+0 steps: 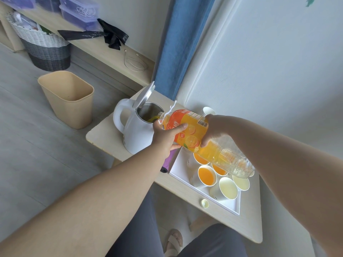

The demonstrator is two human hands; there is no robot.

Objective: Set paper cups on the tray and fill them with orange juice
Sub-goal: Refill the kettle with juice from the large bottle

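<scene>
White kettle (136, 135) beside tray (229, 205), bottle (193, 132) above cups (207, 176)

Tray (181, 164) is set on the tabletop (104, 134), right of the kettle (138, 134). Paper cups (207, 176) are grouped in the tray. Bottle (193, 132) is held tilted above the tray's far end, mouth toward the kettle. Cap (204, 203) lies on the tabletop just before the tray. Cup stack (208, 111) stands behind the bottle. Bin (68, 99) stands on the floor, left of the tabletop.
</scene>
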